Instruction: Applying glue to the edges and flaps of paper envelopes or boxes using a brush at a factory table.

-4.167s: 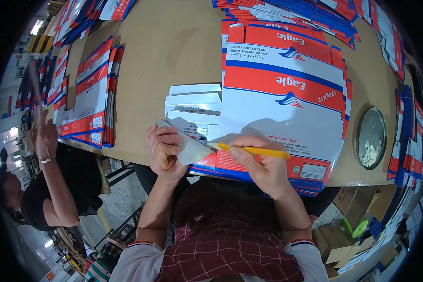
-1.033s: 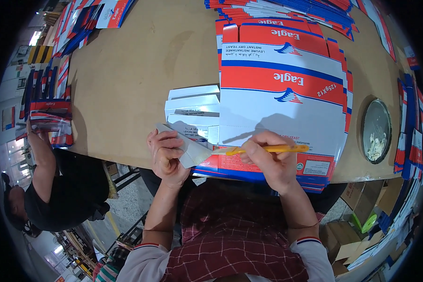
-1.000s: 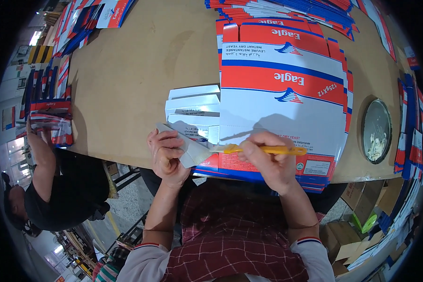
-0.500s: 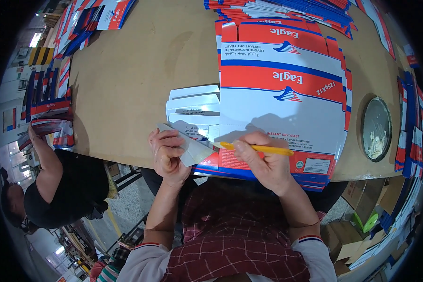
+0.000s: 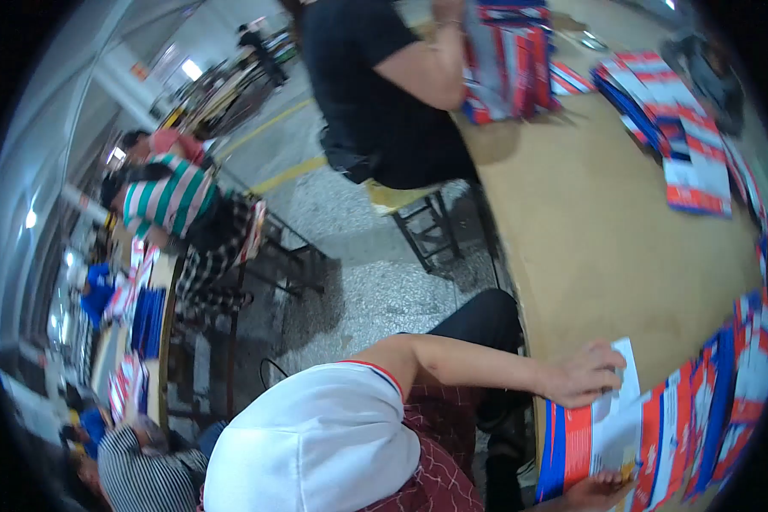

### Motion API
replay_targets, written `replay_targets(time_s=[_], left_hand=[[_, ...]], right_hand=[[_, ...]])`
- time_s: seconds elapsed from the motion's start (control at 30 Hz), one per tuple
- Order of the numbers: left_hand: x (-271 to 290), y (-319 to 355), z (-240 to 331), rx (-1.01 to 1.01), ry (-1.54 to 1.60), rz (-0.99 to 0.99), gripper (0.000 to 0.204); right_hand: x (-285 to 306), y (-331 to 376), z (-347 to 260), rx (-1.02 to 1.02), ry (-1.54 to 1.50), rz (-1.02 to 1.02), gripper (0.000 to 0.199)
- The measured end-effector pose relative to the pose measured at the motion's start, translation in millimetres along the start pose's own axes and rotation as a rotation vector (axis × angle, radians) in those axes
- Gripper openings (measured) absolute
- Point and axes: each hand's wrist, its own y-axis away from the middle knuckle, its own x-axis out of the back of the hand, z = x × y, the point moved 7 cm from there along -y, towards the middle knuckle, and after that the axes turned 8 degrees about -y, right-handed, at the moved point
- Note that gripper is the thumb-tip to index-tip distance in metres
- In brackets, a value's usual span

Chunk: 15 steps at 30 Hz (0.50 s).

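Note:
At the lower right, my left hand (image 5: pixel 584 375) has its fingers curled against a white carton flap (image 5: pixel 630 375). Below it, my right hand (image 5: pixel 602 491) is closed round a slim yellow-handled tool (image 5: pixel 628 471), of which only a small part shows; its tip cannot be made out. Both hands are over the flat red, white and blue cartons (image 5: pixel 578 439) stacked along the table edge. More overlapping cartons (image 5: pixel 715 401) fan out to the right of my hands.
The brown table (image 5: pixel 606 247) runs up the right side. A person in black (image 5: pixel 384 94) sits on a stool (image 5: pixel 427 230) at its far edge, beside a carton bundle (image 5: pixel 512 72). Another carton pile (image 5: pixel 674 128) lies at the back right. People work at a second table on the left.
The view has swung strongly to the left, so the table and both hands now appear at the right. My left hand stays at the flap, and the yellow tool stays in my right hand.

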Motion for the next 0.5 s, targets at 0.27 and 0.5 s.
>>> replay_targets(time_s=[0.27, 0.5], left_hand=[[-28, 19, 9, -0.219, -0.181, -0.426, 0.021], [-79, 39, 34, 0.187, -0.126, -0.975, 0.079]], right_hand=[[-3, -17, 16, 0.006, -0.023, -0.334, 0.03], [48, -17, -17, 0.092, 0.164, 0.083, 0.037]])
